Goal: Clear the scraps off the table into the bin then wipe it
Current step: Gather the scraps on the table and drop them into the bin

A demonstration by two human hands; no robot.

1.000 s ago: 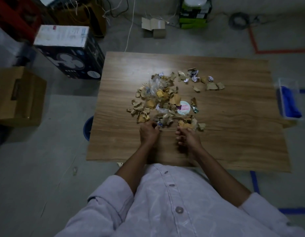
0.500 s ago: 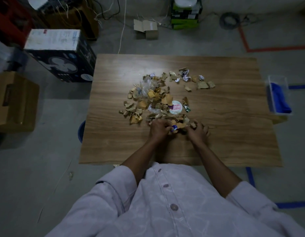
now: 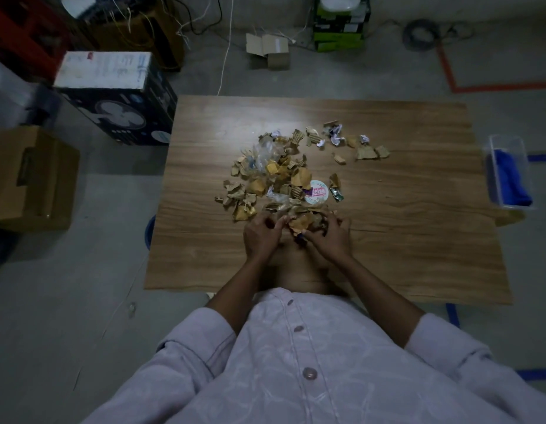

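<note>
Scraps (image 3: 281, 175) of torn cardboard, crumpled paper and clear film lie heaped at the centre of the wooden table (image 3: 403, 240), where your two hands meet at the heap's lower edge. Your left hand (image 3: 261, 234) curls its fingers into the nearest pieces. Your right hand (image 3: 330, 237) closes over a brown piece just beside it, so both are grasping scraps rather than lying flat. A round printed lid (image 3: 316, 192) sits on the heap's right side, and a smaller scatter (image 3: 342, 142) trails toward the upper right. The material looks light: stiff in the cardboard, springy and slippery in the film. It will likely spill from a loose handful, so cup it from both sides or rake it along the surface. Bare tabletop lies on every side of the heap, widest to the right and along the lower edge by your body. A blue rim (image 3: 150, 231) shows under the table's left edge, probably the bin, and sweeping leftward off that edge looks the shortest route. A blue cloth (image 3: 510, 179) waits in a clear tray (image 3: 507, 139) off the right edge.
</note>
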